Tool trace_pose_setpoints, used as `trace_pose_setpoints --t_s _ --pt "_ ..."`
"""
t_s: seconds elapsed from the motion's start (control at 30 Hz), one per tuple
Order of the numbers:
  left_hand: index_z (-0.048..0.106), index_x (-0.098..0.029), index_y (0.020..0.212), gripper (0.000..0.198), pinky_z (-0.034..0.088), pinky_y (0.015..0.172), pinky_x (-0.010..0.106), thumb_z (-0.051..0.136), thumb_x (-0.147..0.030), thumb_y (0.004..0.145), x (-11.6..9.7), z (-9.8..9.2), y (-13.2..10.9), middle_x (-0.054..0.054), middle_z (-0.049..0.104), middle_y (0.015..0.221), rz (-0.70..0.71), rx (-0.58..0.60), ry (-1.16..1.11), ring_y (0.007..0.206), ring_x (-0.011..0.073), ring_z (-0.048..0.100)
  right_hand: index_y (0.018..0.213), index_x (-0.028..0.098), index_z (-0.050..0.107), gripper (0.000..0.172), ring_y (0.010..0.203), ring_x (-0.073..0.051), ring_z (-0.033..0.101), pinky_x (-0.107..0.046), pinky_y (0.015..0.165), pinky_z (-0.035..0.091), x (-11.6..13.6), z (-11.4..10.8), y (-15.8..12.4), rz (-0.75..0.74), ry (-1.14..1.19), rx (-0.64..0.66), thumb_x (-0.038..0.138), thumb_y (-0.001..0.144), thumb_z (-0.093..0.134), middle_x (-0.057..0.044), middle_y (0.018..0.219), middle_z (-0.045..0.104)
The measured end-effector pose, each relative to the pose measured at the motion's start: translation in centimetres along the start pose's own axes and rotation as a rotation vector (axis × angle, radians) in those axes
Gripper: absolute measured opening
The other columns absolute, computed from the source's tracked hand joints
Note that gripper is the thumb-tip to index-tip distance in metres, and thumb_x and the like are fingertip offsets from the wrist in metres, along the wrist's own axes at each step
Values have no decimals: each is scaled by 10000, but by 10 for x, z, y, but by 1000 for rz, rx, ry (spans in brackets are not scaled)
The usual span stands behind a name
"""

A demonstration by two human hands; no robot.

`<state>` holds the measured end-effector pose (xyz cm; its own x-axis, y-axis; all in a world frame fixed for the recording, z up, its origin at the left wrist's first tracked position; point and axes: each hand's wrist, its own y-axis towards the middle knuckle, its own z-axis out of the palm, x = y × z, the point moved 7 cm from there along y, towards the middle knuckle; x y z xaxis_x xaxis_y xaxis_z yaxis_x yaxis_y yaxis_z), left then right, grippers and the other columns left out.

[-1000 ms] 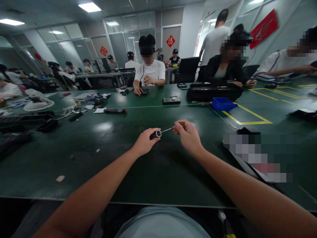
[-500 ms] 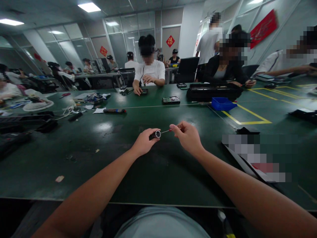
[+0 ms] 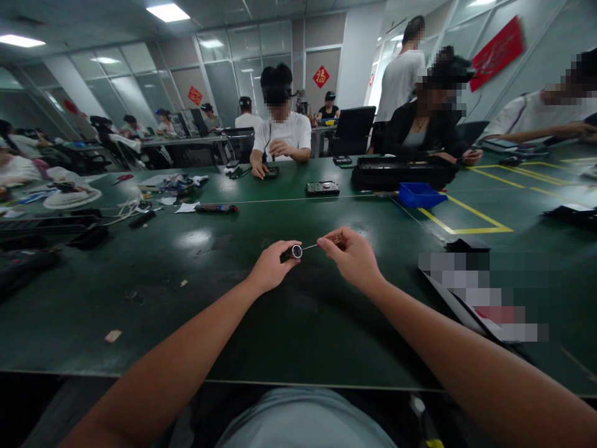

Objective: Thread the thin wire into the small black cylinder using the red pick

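Note:
My left hand (image 3: 270, 266) is closed around a short black cylinder (image 3: 296, 252), its silver-ringed round end turned towards my right side. The rest of the cylinder is hidden by my fingers. Between the thumb and fingers of my right hand (image 3: 353, 256) is a thin screwdriver (image 3: 310, 247). Its metal shaft points left and its tip is at the ringed end of the cylinder; whether it sits inside is too small to tell. Both hands are above the green table (image 3: 289, 348).
Ahead are a circuit-board device (image 3: 323, 188), a long black case (image 3: 401, 173) and a blue bin (image 3: 421, 195). A dark tool (image 3: 216, 208) is at the left, a white-edged packet (image 3: 476, 305) at the right. A co-worker (image 3: 282, 140) sits opposite.
My right hand and the screwdriver have shifted very slightly left, and the fingers have changed their hold a little. My left hand and the cylinder stay almost in place.

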<state>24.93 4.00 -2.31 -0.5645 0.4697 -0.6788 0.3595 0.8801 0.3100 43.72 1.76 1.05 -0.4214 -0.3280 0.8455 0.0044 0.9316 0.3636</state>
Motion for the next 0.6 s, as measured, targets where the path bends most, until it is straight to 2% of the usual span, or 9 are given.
trace_pose_setpoints --t_s 0.23,0.4,0.6 --pt "631 -234 1246 395 430 1022 384 681 -211 854 2 1 0 56 653 1210 15 -7 0 1130 228 588 960 214 620 156 742 -184 643 -333 676 483 0 9 -1 -94 78 71 338 866 628 -29 834 692" --pt "637 -236 1238 394 440 1011 368 685 -187 850 3 1 1 43 661 1193 37 -16 10 1113 213 597 931 219 620 122 718 -169 622 -303 647 454 2 11 -2 -143 85 77 324 870 628 -9 806 667" --pt "646 -236 1222 395 448 1004 372 695 -168 836 2 2 1 39 669 1167 46 -15 13 1092 210 603 895 208 634 325 651 -160 588 -300 635 428 4 8 -2 -109 80 75 473 973 462 1 679 612"
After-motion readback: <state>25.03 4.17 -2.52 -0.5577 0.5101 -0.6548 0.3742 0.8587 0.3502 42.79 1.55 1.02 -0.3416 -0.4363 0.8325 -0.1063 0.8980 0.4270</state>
